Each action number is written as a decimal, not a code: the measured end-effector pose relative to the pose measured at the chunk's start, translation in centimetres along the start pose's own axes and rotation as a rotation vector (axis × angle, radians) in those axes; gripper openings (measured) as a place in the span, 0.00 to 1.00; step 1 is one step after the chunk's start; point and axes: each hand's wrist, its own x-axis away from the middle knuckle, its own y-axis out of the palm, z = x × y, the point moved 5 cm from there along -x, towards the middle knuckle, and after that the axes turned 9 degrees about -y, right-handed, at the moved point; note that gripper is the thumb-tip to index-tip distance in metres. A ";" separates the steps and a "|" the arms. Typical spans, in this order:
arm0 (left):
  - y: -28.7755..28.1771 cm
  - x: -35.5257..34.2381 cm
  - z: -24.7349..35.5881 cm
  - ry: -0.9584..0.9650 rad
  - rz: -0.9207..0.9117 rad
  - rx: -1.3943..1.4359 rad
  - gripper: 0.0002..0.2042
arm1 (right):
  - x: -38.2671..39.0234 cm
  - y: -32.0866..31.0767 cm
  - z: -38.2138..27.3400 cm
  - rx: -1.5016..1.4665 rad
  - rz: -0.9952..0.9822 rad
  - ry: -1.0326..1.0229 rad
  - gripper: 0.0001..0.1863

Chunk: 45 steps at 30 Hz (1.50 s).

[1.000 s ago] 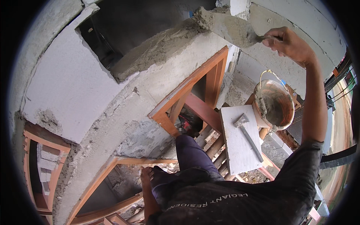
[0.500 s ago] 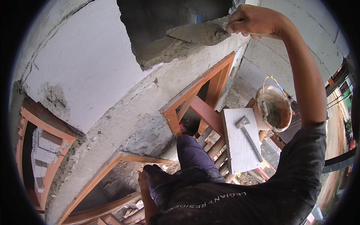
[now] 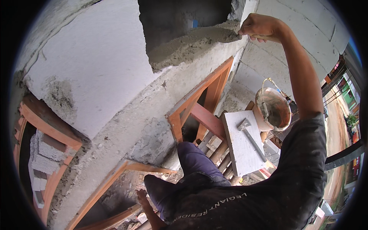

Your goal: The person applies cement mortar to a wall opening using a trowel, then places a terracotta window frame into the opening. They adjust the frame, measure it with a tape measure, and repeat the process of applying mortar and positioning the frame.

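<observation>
High at the upper right, my right hand [image 3: 262, 27] is closed around the handle of a trowel. The mortar-smeared trowel blade [image 3: 226, 35] points left and lies on a bed of wet grey mortar [image 3: 180, 48] along the top of the concrete beam [image 3: 149, 100]. Where blade ends and mortar begins is hard to make out. A white block panel [image 3: 88, 65] stands on the beam left of the mortar, with a rough edge beside the gap. Down by my knee, my left hand [image 3: 142, 198] hangs with its fingers loosely apart and holds nothing.
Right of my knees, a hammer [image 3: 251, 138] lies on a white block [image 3: 242, 153] over wooden poles. Behind it stands a mortar-stained bucket [image 3: 271, 111] with a raised handle. Orange wooden frames [image 3: 203, 86] sit below the beam. A block wall [image 3: 281, 57] rises at the right.
The trowel blade has shifted right and settled against the mortar, its outline now less distinct. My right hand sits slightly lower. My left hand has moved a little away from my knee; the whole view has shifted slightly.
</observation>
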 end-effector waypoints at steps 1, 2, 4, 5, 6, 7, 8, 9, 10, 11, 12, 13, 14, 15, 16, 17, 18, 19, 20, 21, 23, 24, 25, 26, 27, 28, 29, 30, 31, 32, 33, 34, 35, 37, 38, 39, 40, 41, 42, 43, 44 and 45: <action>-0.6 0.0 -0.1 0.013 0.010 0.002 0.32 | 0.0 -0.2 0.7 0.011 0.002 0.019 0.19; -1.0 0.2 0.1 0.079 -0.064 -0.005 0.34 | 0.0 -0.2 0.8 0.010 0.002 0.026 0.19; -1.6 0.3 -0.9 0.011 -0.024 -0.074 0.36 | 0.1 -0.2 0.7 0.009 0.003 0.044 0.18; -1.9 0.4 -1.1 -0.021 -0.008 -0.114 0.38 | 0.0 0.0 0.5 -0.015 0.000 0.022 0.18; -2.0 0.5 -1.1 -0.020 -0.009 -0.140 0.39 | -0.1 0.2 0.2 -0.040 -0.003 0.000 0.18; -2.1 0.7 -1.1 -0.020 -0.011 -0.165 0.40 | -0.1 0.4 0.0 -0.064 -0.006 -0.021 0.17; -1.9 0.8 -0.8 -0.018 -0.017 -0.194 0.42 | 0.0 0.4 0.5 -0.064 0.004 0.005 0.17; -1.7 1.0 -0.5 -0.011 -0.020 -0.195 0.42 | -0.1 0.4 1.0 -0.063 0.014 0.031 0.17; -1.6 1.2 -0.2 -0.003 -0.023 -0.195 0.43 | -0.1 0.3 1.7 -0.062 0.024 0.058 0.17; -1.0 1.3 0.3 0.004 -0.031 -0.197 0.43 | -0.1 0.3 3.1 -0.055 0.027 0.091 0.17; -1.4 0.7 -0.2 -0.017 -0.025 -0.197 0.43 | -0.4 0.2 4.3 -0.049 0.033 0.112 0.17; -1.9 0.3 -0.7 -0.038 -0.020 -0.197 0.43 | -0.5 0.0 5.4 -0.042 0.040 0.135 0.17; -1.9 0.1 -0.5 -0.057 -0.014 -0.200 0.43 | -0.3 0.0 5.9 -0.025 0.039 0.149 0.18; -1.9 0.0 -0.5 -0.083 -0.017 -0.213 0.43 | 0.0 -0.2 6.3 -0.007 0.037 0.165 0.19; -2.0 0.3 -0.7 -0.108 -0.020 -0.227 0.43 | 0.3 -0.3 6.7 0.011 0.036 0.182 0.20; -1.9 0.7 -0.8 -0.133 -0.025 -0.242 0.43 | 0.7 -0.2 6.8 -0.056 0.047 0.157 0.20; -1.5 0.8 -0.5 -0.097 -0.003 -0.215 0.42 | 1.0 0.0 6.7 -0.122 0.058 0.131 0.20; -1.1 0.8 -0.1 -0.086 -0.027 -0.224 0.42 | 1.3 0.2 6.5 -0.187 0.070 0.106 0.20; -1.5 0.5 -0.3 -0.075 -0.045 -0.230 0.41 | 1.0 0.5 6.0 -0.193 0.052 0.096 0.20; -1.6 0.2 -0.3 -0.060 -0.064 -0.232 0.41 | 0.7 0.6 5.4 -0.199 0.040 0.084 0.20; -2.2 -0.2 -0.6 -0.103 -0.018 -0.228 0.41 | -0.4 0.7 5.0 -0.188 0.018 0.075 0.19; -2.2 -0.4 -0.6 -0.110 -0.004 -0.230 0.41 | -0.6 0.5 5.4 -0.169 0.010 0.088 0.19; -2.1 -0.6 -0.5 -0.117 0.014 -0.231 0.41 | -1.0 0.4 6.0 -0.150 0.002 0.098 0.19; -1.1 -0.3 -0.3 -0.125 0.029 -0.238 0.41 | -1.0 0.3 8.0 -0.152 0.043 0.159 0.19; -1.1 -0.8 -0.4 -0.089 -0.015 -0.212 0.41 | -1.2 0.2 9.7 -0.130 0.045 0.201 0.18; -1.5 -1.0 -0.4 -0.052 -0.058 -0.186 0.41 | -1.5 0.1 11.4 -0.109 0.047 0.242 0.18; -1.4 -1.3 -0.7 -0.023 -0.102 -0.164 0.41 | -1.4 0.1 13.2 -0.085 0.042 0.287 0.18; -1.4 -1.0 -0.8 -0.161 -0.011 -0.160 0.40 | -1.7 0.0 13.4 -0.076 0.069 0.310 0.18; -1.4 -0.2 -0.4 -0.146 0.018 -0.177 0.39 | -1.9 -0.3 13.6 -0.108 0.066 0.326 0.18; -1.9 1.0 -0.2 -0.133 0.050 -0.199 0.39 | -1.6 -0.5 13.2 -0.143 0.058 0.342 0.17; -1.8 2.1 0.2 -0.120 0.082 -0.221 0.38 | -1.5 -0.6 13.0 -0.177 0.049 0.359 0.17; -2.6 1.2 -0.7 -0.038 0.054 -0.108 0.37 | -1.8 -0.5 13.0 -0.213 0.056 0.356 0.17; -2.4 1.7 -0.7 -0.046 0.083 -0.123 0.37 | -2.0 -0.4 13.1 -0.247 0.061 0.355 0.17; -1.5 2.7 -0.9 -0.067 0.134 -0.148 0.37 | -2.6 -0.5 13.2 -0.262 0.051 0.340 0.17; -0.8 2.8 -0.7 -0.036 0.083 -0.132 0.36 | -3.1 -0.5 13.5 -0.248 0.034 0.327 0.17; -0.7 2.4 -0.8 -0.002 0.036 -0.116 0.36 | -3.6 -0.4 13.6 -0.237 0.017 0.312 0.17; -0.6 1.9 -0.7 0.032 -0.013 -0.099 0.35 | -4.0 -0.3 13.6 -0.232 -0.003 0.320 0.17; -1.8 -0.4 -1.6 -0.013 -0.070 -0.111 0.35 | -4.1 0.0 14.1 -0.236 -0.023 0.332 0.17; -3.3 -3.3 -2.0 -0.052 -0.128 -0.130 0.35 | -3.9 0.3 14.8 -0.246 -0.041 0.348 0.17; -3.8 -4.5 -2.1 -0.090 -0.182 -0.139 0.35 | -3.8 0.2 14.2 -0.257 -0.039 0.333 0.18; -4.2 -4.0 -2.3 -0.093 -0.115 -0.115 0.32 | -3.8 -0.1 12.4 -0.261 -0.039 0.310 0.18; -4.0 -2.8 -2.9 -0.113 -0.065 -0.102 0.30 | -3.5 -0.2 11.3 -0.255 -0.048 0.310 0.19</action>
